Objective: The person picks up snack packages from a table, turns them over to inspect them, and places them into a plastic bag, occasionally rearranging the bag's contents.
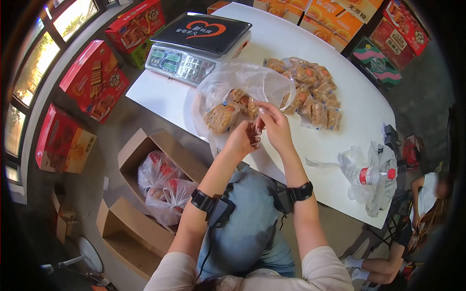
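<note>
A plastic bag (230,80) lies on the table (366,114), long axis left to right, loop (293,90) pointing right. The left hand (242,138) curls and the right hand (274,125) bends near its close edge; whether either grips it, I cannot tell. Snack packets (318,92) lie further right.

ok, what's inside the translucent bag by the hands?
Several clear-wrapped brown snack packets show through the translucent bag, bunched at its near end. The right hand and creased plastic hide part of the contents, so I can't give an exact count.
</note>
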Demonstrator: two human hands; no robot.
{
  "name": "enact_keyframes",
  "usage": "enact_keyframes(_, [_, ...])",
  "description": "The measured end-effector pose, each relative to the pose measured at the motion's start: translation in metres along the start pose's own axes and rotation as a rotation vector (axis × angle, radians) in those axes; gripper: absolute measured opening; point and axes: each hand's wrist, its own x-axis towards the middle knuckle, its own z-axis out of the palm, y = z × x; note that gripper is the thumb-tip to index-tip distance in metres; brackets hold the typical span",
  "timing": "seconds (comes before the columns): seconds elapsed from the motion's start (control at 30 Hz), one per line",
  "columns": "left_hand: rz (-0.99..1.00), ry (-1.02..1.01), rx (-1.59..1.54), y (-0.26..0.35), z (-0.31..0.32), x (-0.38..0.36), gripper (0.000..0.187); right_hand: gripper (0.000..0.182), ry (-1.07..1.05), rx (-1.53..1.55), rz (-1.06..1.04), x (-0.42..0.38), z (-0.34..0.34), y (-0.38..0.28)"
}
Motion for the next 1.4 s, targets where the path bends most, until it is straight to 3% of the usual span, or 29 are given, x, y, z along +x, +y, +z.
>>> enact_keyframes(0.2, [0.096,0.107,0.181,-0.013,-0.018,0.033,0.024,0.023,0.117,-0.026,-0.177,-0.035,-0.043,-0.001])
enact_keyframes(0.27, [0.182,0.209,0.123,-0.019,-0.015,0.03,0.027,0.025,0.357,-0.186,-0.229,-0.032,-0.065,0.015])
enact_keyframes(0.3, [0.18,0.208,0.116,-0.018,-0.017,0.032,0.027,0.025,0.354,-0.192,-0.226,-0.027,-0.076,0.022])
enact_keyframes(0.37, [0.12,0.143,0.086,-0.016,-0.022,0.034,0.03,0.033,0.524,-0.676,-0.358,-0.011,-0.095,0.032])
enact_keyframes(0.4, [0.143,0.142,0.122,-0.016,-0.021,0.032,0.032,0.044,0.479,-0.712,-0.247,-0.005,-0.101,0.033])
enact_keyframes(0.43, [0.144,0.145,0.119,-0.017,-0.022,0.033,0.032,0.044,0.475,-0.712,-0.246,0.002,-0.104,0.036])
enact_keyframes(0.5, [0.11,0.117,0.112,-0.015,-0.024,0.033,0.034,0.055,0.512,-1.225,-0.436,0.017,-0.104,0.043])
enact_keyframes(0.53, [0.113,0.121,0.111,-0.014,-0.024,0.033,0.034,0.055,0.509,-1.222,-0.437,0.023,-0.104,0.043])
enact_keyframes(0.63, [0.123,0.12,0.125,-0.015,-0.024,0.031,0.035,0.071,0.462,-1.423,-0.368,0.036,-0.103,0.042])
enact_keyframes(0.7, [0.107,0.101,0.133,-0.015,-0.024,0.03,0.035,0.08,0.294,-1.574,-0.147,0.043,-0.101,0.046])
enact_keyframes(0.83, [0.117,0.082,0.131,-0.014,-0.025,0.03,0.035,0.081,0.289,-1.577,-0.126,0.042,-0.097,0.052])
enact_keyframes(0.9, [0.103,0.066,0.113,-0.013,-0.026,0.031,0.035,0.078,0.334,-1.536,-0.26,0.036,-0.093,0.051])
enact_keyframes(1.03, [0.097,0.053,0.106,-0.014,-0.028,0.031,0.035,0.073,0.3,-1.46,-0.328,0.019,-0.089,0.045])
enact_keyframes(1.13, [0.102,0.056,0.125,-0.014,-0.027,0.028,0.035,0.068,0.373,-1.264,-0.316,0.004,-0.087,0.043])
enact_keyframes(1.33, [0.129,-0.184,0.319,0.001,-0.031,-0.029,0.031,0.074,0.548,-0.924,-0.3,-0.028,-0.087,0.042])
enact_keyframes(1.4, [0.299,-0.179,0.398,0.011,-0.033,-0.065,0.028,0.073,0.424,-0.511,-0.185,-0.037,-0.093,0.049])
